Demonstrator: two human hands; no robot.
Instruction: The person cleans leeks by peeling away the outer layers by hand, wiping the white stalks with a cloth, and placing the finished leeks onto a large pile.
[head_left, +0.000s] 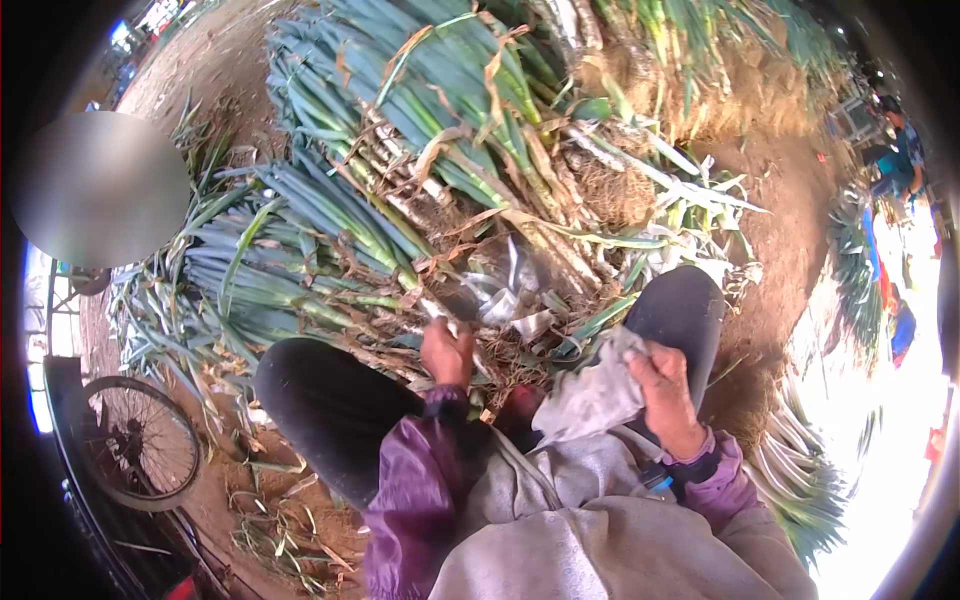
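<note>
My left hand is closed around the white lower stalk of a leek, between my knees at the edge of the heap. Its green leaves stretch up and to the left. A crumpled greyish cloth is pinched in my right hand, beside my right knee. Part of the cloth hangs over my lap. Dry peeled leaves and tangled roots lie on the ground just beyond my hands.
Large leek bundles are heaped ahead and to the left. More leeks with earthy roots stand behind. A wheel is at lower left. At far right are a seated person and more leeks.
</note>
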